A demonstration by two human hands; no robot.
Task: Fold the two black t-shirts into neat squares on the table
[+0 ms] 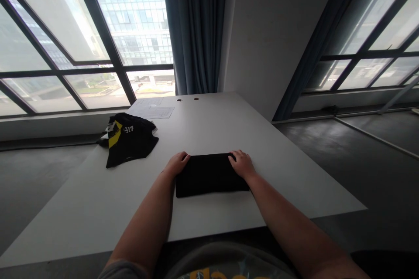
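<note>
Nearest, short of the grip, is the person's grey shirt with orange print (229, 270), and then the near edge of the smooth white tabletop (209, 220). A flat black rectangle that looks like folded cloth (212, 176) lies on it, between the hands and extending from them toward the person. The bare left hand (177, 164) touches its far left corner, the bare right hand (242, 163) its far right, thumb on top; whether either pinches the cloth or merely rests there I cannot tell. Beyond and left of the left hand lies a rumpled black garment with yellow and white print (131, 143). Farther past the grip are thin white printed paper sheets (160, 112) and a long blue fabric curtain (199, 30).
</note>
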